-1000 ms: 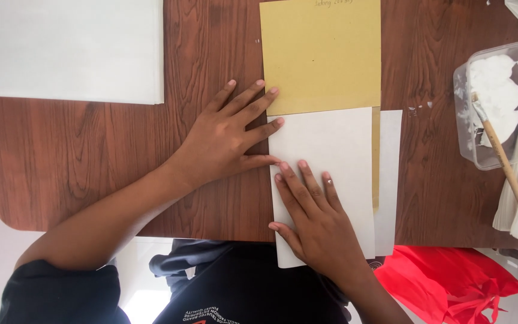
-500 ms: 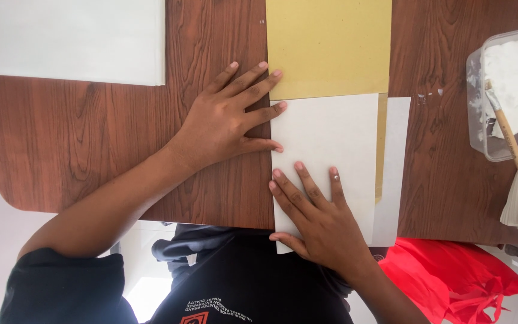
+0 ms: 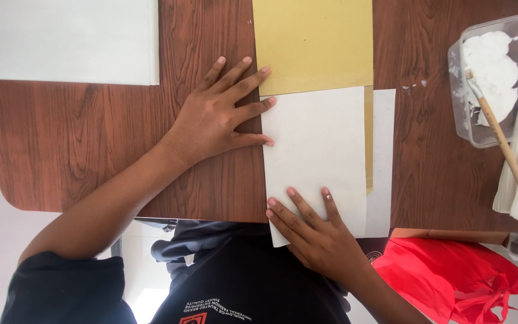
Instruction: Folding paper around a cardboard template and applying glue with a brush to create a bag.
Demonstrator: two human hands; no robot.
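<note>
White sheet lay pinned to the surface under flat, spread hands, left at its edge, right near.

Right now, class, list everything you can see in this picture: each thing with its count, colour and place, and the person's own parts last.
table: one, dark brown wood, under everything
white sheet: one, centre, under both hands
yellow-brown sheet: one, top centre, partly under the white sheet
pale strip: one, off-white, along the white sheet's right side
white pad: one, top left corner
tub: one, clear plastic, white paste inside, right edge
stick: one, wooden, leaning in the tub
red bag: one, bottom right
left hand: flat, fingertips at the sheet's left edge
right hand: flat on the sheet's bottom edge
</note>
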